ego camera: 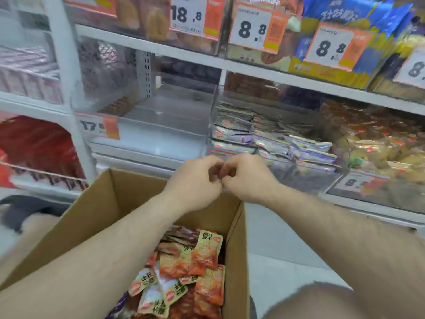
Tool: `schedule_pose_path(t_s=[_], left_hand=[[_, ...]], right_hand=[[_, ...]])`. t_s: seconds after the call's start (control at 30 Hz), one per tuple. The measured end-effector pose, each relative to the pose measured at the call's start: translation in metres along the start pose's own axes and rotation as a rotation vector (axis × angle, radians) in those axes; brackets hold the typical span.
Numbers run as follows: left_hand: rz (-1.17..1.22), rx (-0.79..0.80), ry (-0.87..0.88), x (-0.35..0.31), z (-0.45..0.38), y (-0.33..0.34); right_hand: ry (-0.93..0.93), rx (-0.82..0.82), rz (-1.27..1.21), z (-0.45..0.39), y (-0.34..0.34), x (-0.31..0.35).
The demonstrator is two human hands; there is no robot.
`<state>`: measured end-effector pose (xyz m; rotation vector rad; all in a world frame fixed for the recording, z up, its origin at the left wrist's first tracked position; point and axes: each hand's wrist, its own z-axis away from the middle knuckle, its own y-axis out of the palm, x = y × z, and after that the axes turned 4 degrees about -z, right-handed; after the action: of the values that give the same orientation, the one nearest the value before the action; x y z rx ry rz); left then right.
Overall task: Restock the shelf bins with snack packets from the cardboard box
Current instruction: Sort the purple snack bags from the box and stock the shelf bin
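The left hand [195,180] and the right hand [247,178] are brought together above the far edge of the cardboard box [110,203], fingers curled inward and fingertips meeting. Something small seems to be pinched between them, but it is hidden by the fingers and blurred, so what is held cannot be told. The hands are judged to be working on something jointly, which would explain why both are raised to the same spot in front of the shelf.

The box is kept open just below the hands, presumably so packets can be reached without stretching. Orange-red snack packets [184,272] are piled loosely in its near right part; the far left part is hidden by the left forearm.

On the shelf, a clear bin [161,120] at the left end is seen nearly bare, with a few brown items in its back left corner. The bin beside it is filled with purple packets [264,139], and yellowish wrapped snacks [379,143] are heaped toward the right edge.
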<state>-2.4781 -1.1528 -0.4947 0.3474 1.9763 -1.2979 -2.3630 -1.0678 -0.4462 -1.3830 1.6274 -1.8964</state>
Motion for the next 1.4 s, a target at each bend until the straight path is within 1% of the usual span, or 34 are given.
schedule_pose_path(t_s=[0.1, 0.2, 0.3, 0.4, 0.47, 0.57, 0.67, 0.73, 0.87, 0.97, 1.03, 1.07, 1.17, 1.2, 1.23, 1.27, 1.3, 1.33, 1.37, 1.4], left_hand=[[0.015, 0.071, -0.171, 0.061, 0.046, -0.024], [0.033, 0.069, -0.357, 0.112, 0.085, -0.043], [0.099, 0.009, -0.522, 0.147, 0.113, -0.054], [0.137, -0.057, -0.658, 0.17, 0.127, -0.061], [0.17, -0.06, -0.714, 0.178, 0.132, -0.063], [0.205, -0.039, -0.749, 0.181, 0.136, -0.064], [0.233, -0.017, -0.754, 0.185, 0.14, -0.063], [0.239, 0.015, -0.765, 0.188, 0.141, -0.064], [0.274, 0.038, -0.791, 0.191, 0.142, -0.066], [0.3, 0.042, -0.787, 0.189, 0.142, -0.063], [0.329, 0.049, -0.78, 0.186, 0.144, -0.062], [0.396, 0.051, -0.794, 0.187, 0.144, -0.061], [0.712, 0.083, -0.804, 0.186, 0.143, -0.063], [0.761, 0.07, -0.802, 0.187, 0.141, -0.063], [0.766, 0.023, -0.801, 0.189, 0.139, -0.065], [0.756, -0.033, -0.794, 0.191, 0.138, -0.066], [0.747, -0.094, -0.783, 0.193, 0.136, -0.067], [0.76, -0.144, -0.775, 0.195, 0.134, -0.068], [0.791, -0.186, -0.774, 0.195, 0.132, -0.07], [0.826, -0.218, -0.776, 0.197, 0.131, -0.07]], right_hand=[[-0.021, 0.252, 0.039, -0.005, 0.067, 0.024], [0.045, 0.49, 0.046, -0.007, 0.149, 0.034], [0.194, 0.68, -0.084, -0.002, 0.223, 0.039], [0.348, 0.767, -0.262, 0.009, 0.271, 0.056], [0.383, 0.719, -0.288, 0.013, 0.295, 0.065], [0.367, 0.616, -0.174, 0.015, 0.324, 0.066], [0.325, 0.62, -0.108, 0.016, 0.337, 0.059], [0.298, 0.646, -0.088, 0.017, 0.33, 0.054], [0.328, 0.632, -0.25, 0.007, 0.279, 0.045], [0.289, 0.624, -0.29, -0.009, 0.241, 0.036], [0.308, 0.625, -0.454, -0.019, 0.224, 0.037], [0.326, 0.626, -0.561, -0.023, 0.22, 0.04], [0.381, 0.665, -0.855, -0.038, 0.206, 0.059], [0.393, 0.672, -0.924, -0.046, 0.203, 0.064], [0.422, 0.651, -0.972, -0.055, 0.202, 0.067], [0.494, 0.586, -1.007, -0.064, 0.203, 0.067], [0.603, 0.484, -1.013, -0.071, 0.208, 0.065], [0.727, 0.369, -0.968, -0.077, 0.218, 0.059], [0.833, 0.29, -0.88, -0.078, 0.229, 0.054], [0.918, 0.269, -0.772, -0.076, 0.242, 0.052]])
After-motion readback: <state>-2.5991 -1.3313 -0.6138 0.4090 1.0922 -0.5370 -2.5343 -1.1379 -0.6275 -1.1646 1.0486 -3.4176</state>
